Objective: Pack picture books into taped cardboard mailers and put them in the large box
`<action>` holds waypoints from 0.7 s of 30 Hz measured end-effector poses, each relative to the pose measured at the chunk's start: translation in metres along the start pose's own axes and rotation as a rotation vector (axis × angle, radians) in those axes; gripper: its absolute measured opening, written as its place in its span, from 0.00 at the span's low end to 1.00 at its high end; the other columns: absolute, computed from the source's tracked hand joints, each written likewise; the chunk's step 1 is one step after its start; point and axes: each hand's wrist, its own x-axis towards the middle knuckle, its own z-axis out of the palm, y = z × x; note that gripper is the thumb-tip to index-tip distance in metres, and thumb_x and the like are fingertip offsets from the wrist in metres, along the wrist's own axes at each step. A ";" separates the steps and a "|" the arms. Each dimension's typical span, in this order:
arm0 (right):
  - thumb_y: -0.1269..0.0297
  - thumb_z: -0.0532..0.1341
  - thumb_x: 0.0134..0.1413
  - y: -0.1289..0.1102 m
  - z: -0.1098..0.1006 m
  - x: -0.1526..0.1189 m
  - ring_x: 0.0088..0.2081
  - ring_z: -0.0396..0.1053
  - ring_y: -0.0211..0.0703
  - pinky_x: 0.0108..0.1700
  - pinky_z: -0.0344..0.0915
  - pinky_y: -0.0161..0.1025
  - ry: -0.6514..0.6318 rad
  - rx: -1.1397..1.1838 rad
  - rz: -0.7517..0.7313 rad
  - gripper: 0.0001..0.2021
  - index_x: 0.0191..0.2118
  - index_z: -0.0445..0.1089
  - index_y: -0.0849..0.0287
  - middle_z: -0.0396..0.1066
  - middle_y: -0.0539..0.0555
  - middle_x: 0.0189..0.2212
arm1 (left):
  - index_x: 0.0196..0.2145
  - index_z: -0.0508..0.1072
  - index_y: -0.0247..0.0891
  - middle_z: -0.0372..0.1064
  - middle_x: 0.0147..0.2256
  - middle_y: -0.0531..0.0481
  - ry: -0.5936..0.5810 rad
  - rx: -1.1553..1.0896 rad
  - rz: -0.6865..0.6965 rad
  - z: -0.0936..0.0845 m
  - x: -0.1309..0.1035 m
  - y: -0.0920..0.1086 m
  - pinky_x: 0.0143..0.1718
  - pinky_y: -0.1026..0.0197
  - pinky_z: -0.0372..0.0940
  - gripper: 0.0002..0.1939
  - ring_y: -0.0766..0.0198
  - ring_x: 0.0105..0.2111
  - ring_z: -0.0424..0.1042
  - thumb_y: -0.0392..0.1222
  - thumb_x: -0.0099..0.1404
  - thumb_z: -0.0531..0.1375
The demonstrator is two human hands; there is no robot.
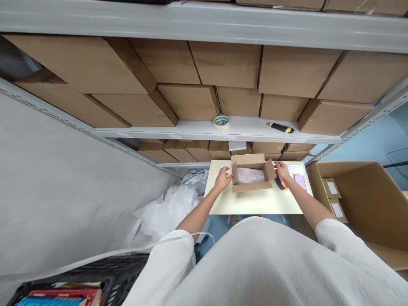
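A small open cardboard box [251, 186] sits on the pale yellow tabletop [255, 206], with a white wrapped item [250, 175] inside. The far flap stands up and the right flap [270, 170] sticks outward. At the box's left side is my left hand [224, 178], its fingers curved and apart, close to the cardboard. My right hand [281, 170] has its fingertips closed at the outer edge of the right flap. Below that hand lies a dark blue and orange object [281, 182], partly hidden by the box and my arm.
A phone [300, 182] lies at the table's right. On the shelf ahead are a tape roll [221, 123] and a utility knife [280, 127], below stacked cartons [226, 63]. A large open carton [372, 204] stands right; white packing sheets [172, 210] heap left, with a black crate [117, 276] nearer.
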 end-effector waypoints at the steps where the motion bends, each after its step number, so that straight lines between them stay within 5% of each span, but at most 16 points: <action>1: 0.49 0.58 0.64 -0.001 0.004 0.000 0.35 0.76 0.48 0.42 0.75 0.47 -0.058 0.067 0.029 0.19 0.53 0.70 0.55 0.78 0.59 0.41 | 0.56 0.71 0.39 0.67 0.58 0.39 -0.026 -0.027 0.011 0.001 0.000 -0.004 0.54 0.47 0.75 0.18 0.56 0.45 0.78 0.38 0.69 0.62; 4: 0.58 0.64 0.56 -0.006 0.019 -0.002 0.31 0.74 0.43 0.40 0.74 0.42 -0.158 0.008 0.023 0.15 0.48 0.71 0.54 0.77 0.53 0.36 | 0.53 0.75 0.40 0.68 0.57 0.42 -0.127 -0.098 0.132 0.003 -0.001 -0.012 0.57 0.49 0.74 0.19 0.58 0.48 0.77 0.31 0.64 0.59; 8: 0.65 0.67 0.49 -0.010 0.031 0.003 0.36 0.73 0.43 0.44 0.73 0.40 -0.085 -0.338 -0.074 0.18 0.49 0.73 0.55 0.76 0.50 0.36 | 0.60 0.74 0.40 0.66 0.62 0.39 -0.283 -0.109 0.216 -0.004 -0.005 -0.022 0.62 0.48 0.71 0.32 0.54 0.56 0.73 0.29 0.58 0.60; 13: 0.67 0.67 0.43 -0.015 0.035 0.016 0.37 0.72 0.40 0.44 0.74 0.42 -0.114 -0.341 0.004 0.41 0.67 0.64 0.54 0.70 0.59 0.59 | 0.73 0.64 0.40 0.61 0.68 0.36 -0.448 -0.062 0.267 -0.015 -0.014 -0.031 0.68 0.45 0.65 0.53 0.45 0.64 0.68 0.38 0.50 0.73; 17: 0.70 0.67 0.37 -0.025 0.033 0.019 0.41 0.74 0.44 0.45 0.75 0.43 -0.257 -0.177 0.069 0.46 0.69 0.63 0.51 0.62 0.63 0.68 | 0.72 0.64 0.42 0.62 0.69 0.36 -0.422 -0.163 0.115 -0.014 -0.018 -0.028 0.62 0.48 0.71 0.47 0.47 0.60 0.73 0.54 0.60 0.72; 21: 0.63 0.65 0.44 -0.035 0.028 0.010 0.49 0.74 0.46 0.51 0.74 0.45 -0.309 -0.004 0.132 0.30 0.57 0.69 0.48 0.69 0.57 0.63 | 0.72 0.62 0.40 0.65 0.67 0.35 -0.263 -0.158 0.007 -0.007 -0.015 -0.019 0.59 0.46 0.72 0.38 0.49 0.57 0.75 0.54 0.69 0.64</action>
